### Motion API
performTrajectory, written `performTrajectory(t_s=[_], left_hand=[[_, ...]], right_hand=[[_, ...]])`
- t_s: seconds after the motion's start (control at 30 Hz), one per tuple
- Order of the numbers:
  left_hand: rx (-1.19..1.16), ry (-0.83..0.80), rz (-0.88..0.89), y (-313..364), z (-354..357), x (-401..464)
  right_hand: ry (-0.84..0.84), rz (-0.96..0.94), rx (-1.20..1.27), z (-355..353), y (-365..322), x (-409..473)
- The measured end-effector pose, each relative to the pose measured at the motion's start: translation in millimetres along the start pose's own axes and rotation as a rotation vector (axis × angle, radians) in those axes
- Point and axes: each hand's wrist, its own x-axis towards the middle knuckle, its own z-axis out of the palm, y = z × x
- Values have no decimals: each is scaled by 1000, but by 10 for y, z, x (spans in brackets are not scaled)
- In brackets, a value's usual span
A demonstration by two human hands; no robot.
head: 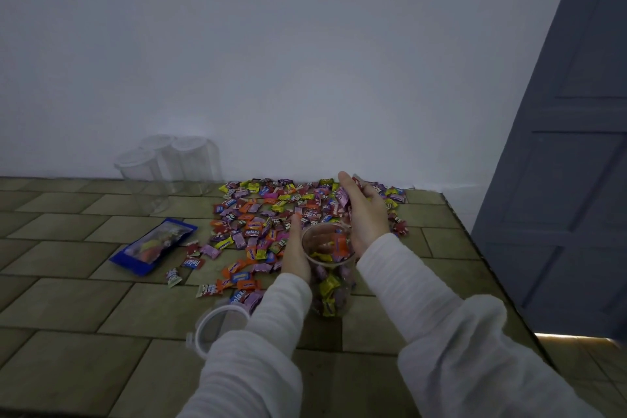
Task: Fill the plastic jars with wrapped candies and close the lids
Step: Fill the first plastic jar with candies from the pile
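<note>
A clear plastic jar (330,285) stands open in front of me, partly filled with wrapped candies. My left hand (296,248) grips its left side near the rim. My right hand (364,210) is just above and right of the mouth, holding a bunch of wrapped candies, mostly purple. A wide pile of colourful wrapped candies (271,214) lies on the tile-patterned surface behind and left of the jar. The jar's clear lid (213,326) lies near my left forearm, partly hidden by the sleeve.
Three empty lidded clear jars (163,169) stand at the back left against the wall. A blue candy bag (154,244) lies left of the pile. The surface ends at the right edge (475,248), beside a grey door (570,163).
</note>
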Motion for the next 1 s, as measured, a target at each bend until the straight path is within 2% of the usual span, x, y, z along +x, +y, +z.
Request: performTrajectory(t_s=[0.13, 0.33, 0.43, 0.57, 0.73, 0.9, 1.0], left_hand=[[-25, 24, -41, 8, 7, -9], [-2, 46, -14, 2, 4, 11], [23, 32, 23, -4, 7, 12], [-8, 17, 18, -7, 20, 25], [-49, 48, 4, -4, 12, 29], [-88, 92, -57, 13, 40, -30], [-90, 93, -64, 23, 52, -40]], right_hand=[[-81, -19, -49, -56, -47, -5], [-106, -243, -321, -165, -72, -40], [-124, -292, -440, -174, -44, -36], [-165, -339, -495, -169, -5, -42], [-209, -291, -429, -150, 24, -43], [-330, -404, -559, -200, 70, 22], [-375, -398, -570, -226, 98, 34]])
